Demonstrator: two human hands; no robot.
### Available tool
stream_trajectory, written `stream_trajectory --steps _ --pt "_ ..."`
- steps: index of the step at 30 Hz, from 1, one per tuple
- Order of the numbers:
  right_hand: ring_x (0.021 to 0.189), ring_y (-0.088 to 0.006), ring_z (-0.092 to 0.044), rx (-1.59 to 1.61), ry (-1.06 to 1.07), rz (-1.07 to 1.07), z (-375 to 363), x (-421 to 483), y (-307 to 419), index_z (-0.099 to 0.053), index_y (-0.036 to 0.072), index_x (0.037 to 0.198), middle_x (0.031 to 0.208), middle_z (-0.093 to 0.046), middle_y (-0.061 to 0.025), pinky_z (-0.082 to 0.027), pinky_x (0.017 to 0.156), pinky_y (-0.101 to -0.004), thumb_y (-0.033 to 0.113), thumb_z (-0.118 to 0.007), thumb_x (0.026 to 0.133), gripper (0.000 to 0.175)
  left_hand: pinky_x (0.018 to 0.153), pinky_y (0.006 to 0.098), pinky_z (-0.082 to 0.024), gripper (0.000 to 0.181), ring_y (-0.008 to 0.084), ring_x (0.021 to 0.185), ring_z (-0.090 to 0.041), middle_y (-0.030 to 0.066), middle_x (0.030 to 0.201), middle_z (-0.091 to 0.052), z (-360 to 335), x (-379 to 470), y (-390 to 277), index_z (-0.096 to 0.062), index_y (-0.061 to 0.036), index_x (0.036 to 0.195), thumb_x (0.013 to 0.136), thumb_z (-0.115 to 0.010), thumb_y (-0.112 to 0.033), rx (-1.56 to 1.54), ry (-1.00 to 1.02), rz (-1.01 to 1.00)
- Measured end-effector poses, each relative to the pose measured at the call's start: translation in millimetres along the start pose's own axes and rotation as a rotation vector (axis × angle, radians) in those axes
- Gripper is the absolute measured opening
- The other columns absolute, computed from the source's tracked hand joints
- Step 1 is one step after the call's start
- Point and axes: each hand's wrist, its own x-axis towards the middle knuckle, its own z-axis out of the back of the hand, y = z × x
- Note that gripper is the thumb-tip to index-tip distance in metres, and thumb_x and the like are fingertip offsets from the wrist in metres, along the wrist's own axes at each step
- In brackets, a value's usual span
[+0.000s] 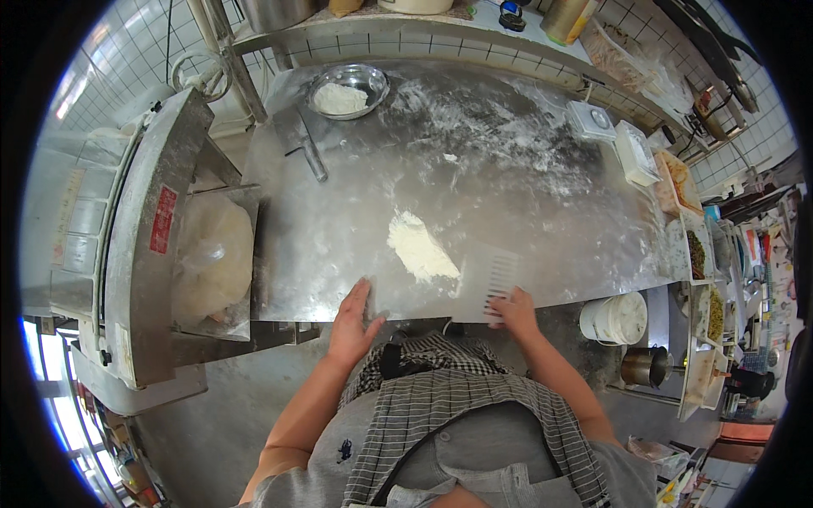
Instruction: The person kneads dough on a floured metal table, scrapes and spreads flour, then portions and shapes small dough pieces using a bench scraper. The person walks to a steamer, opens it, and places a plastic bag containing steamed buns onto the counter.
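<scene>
A heap of pale flour [419,247] lies on the stainless-steel worktable [330,241] in front of me. My right hand [516,311] grips a translucent plastic dough scraper [471,293], slightly blurred, with a row of dark bars along it. The scraper is at the table's front edge, to the right of the heap. My left hand [353,322] rests at that same edge, left of the flour, thumb apart from the fingers and nothing in it. Farther back lie a metal tool with a tubular handle [314,160] and a metal bowl [380,101] holding more flour [340,98].
A steel machine [152,222] stands at the left, beside a large plastic bag [213,254] of pale contents. Along the right are a scale [592,119], a white container [635,152] and food trays [679,184]. A lidded bucket [613,319] stands below. A shelf [406,24] runs behind.
</scene>
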Motion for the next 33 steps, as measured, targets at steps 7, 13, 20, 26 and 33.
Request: stream_trajectory --steps 7,13,20,26,33 --pt "0.07 -0.0192 -0.068 -0.274 0.08 0.248 -61.6 68.5 3.9 -0.06 -0.004 0.107 0.091 -0.066 -0.0129 -0.058 0.048 -0.033 0.01 -0.063 0.088 0.023 0.113 0.0426 -0.035 0.07 0.0401 0.137 -0.039 0.023 0.15 -0.038 -3.9 7.7 -11.8 -0.037 -0.0004 0.146 0.086 -0.07 -0.018 0.012 -0.048 -0.004" --pt "0.063 -0.0159 -0.064 -0.018 0.076 0.184 -19.9 74.8 20.7 -0.06 0.0 0.102 0.086 -0.066 -0.01 -0.055 0.046 -0.0297 0.015 -0.062 0.092 0.019 0.115 0.0431 -0.031 0.06 0.0411 0.14 -0.034 0.0261 0.151 -0.034 -15.4 47.6 -8.0 -0.037 0.0024 0.144 0.093 -0.06 -0.021 0.07 -0.159 -0.062" --pt "0.059 -0.0116 -0.06 -0.232 -0.036 0.297 15.7 87.7 16.6 -0.06 0.001 0.097 0.076 -0.064 -0.0057 -0.047 0.046 -0.028 0.016 -0.062 0.094 0.016 0.118 0.0435 -0.026 0.062 0.0406 0.141 -0.03 0.0252 0.151 -0.035 -32.6 123.8 -11.8 -0.038 0.0033 0.144 0.094 -0.058 -0.027 0.068 -0.173 -0.06" --pt "0.062 -0.0147 -0.062 -0.232 0.027 0.283 -52.6 88.9 14.8 -0.058 -0.002 0.093 0.074 -0.064 -0.0091 -0.05 0.053 -0.0315 0.016 -0.06 0.095 0.018 0.117 0.0462 -0.025 0.079 0.0421 0.141 -0.03 0.0264 0.15 -0.035 -74.5 153.1 -39.1 -0.033 0.0048 0.146 0.087 -0.066 -0.037 0.128 -0.214 -0.062" --pt "0.063 -0.015 -0.065 -0.143 0.182 0.153 -98.5 72.5 46.2 -0.059 -0.004 0.102 0.076 -0.066 -0.0115 -0.052 0.057 -0.0315 0.017 -0.059 0.096 0.021 0.117 0.0458 -0.025 0.075 0.0427 0.141 -0.03 0.0267 0.151 -0.033 -82.3 155.9 -43.6 -0.034 0.0039 0.146 0.087 -0.066 -0.032 -0.016 -0.285 0.026"
